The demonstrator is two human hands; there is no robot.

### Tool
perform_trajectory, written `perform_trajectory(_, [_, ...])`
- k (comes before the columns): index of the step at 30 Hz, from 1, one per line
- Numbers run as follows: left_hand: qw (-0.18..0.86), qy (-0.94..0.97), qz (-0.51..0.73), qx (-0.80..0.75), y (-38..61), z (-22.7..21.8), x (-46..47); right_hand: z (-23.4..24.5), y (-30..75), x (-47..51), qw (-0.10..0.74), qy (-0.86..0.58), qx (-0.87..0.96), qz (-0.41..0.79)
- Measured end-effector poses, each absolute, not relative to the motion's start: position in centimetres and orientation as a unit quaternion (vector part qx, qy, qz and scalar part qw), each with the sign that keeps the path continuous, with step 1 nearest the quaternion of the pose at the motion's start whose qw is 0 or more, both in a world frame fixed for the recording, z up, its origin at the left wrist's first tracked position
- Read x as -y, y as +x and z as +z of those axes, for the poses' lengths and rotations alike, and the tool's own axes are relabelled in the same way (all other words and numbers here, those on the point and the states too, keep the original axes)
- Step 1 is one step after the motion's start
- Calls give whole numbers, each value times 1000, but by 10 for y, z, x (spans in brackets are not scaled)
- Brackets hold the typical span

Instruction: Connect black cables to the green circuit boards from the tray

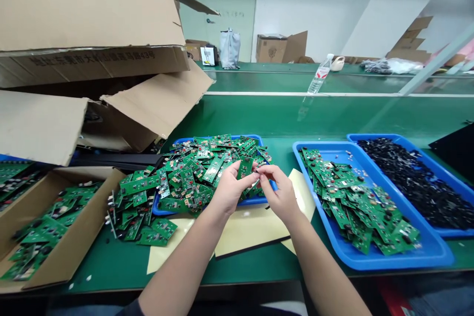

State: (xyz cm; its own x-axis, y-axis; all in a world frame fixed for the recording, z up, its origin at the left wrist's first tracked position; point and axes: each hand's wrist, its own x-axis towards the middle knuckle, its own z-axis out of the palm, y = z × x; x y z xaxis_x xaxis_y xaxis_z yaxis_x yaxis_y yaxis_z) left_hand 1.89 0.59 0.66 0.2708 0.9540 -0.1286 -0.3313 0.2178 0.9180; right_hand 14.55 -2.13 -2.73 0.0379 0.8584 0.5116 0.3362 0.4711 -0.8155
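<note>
Green workbench (pixel 333 116) stretches ahead in a white-walled room, with a plastic water bottle (pixel 318 76) and a cardboard carton (pixel 270 49) farther back. Big torn cardboard flaps (pixel 89 19) hang over the left side of the bench.

Both hands are raised close together above a blue tray (pixel 255 137) heaped with green circuit boards (pixel 196 173). The left hand (pixel 231 190) is curled around a single green circuit board (pixel 245 168), which stands tilted up just past its fingers, above the heap. The right hand (pixel 280 192) is pinching a small dark part (pixel 256 171) between thumb and finger, right beside that board; the part is too small to identify.

Pale yellow sheets (pixel 252 229) lie on the bench under the wrists. To the right, a second blue tray (pixel 326 144) holds loose green boards, and a third blue tray (pixel 407 140) beside it is full of small black parts. On the left, an open cardboard box (pixel 92 177) holds more boards, and others spill onto the bench beside it.
</note>
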Motion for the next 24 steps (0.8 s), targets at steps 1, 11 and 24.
perform_trajectory(1, [679,416,471,-381,19,6,-6,-27,146,21,553,-458,657,232])
perform_trajectory(11, [614,511,446,-404,18,10,-3,-19,157,21,528,-442,713,132])
perform_trajectory(24, [706,425,437,-359,16,10,-4,-13,168,22,505,-488,672,235])
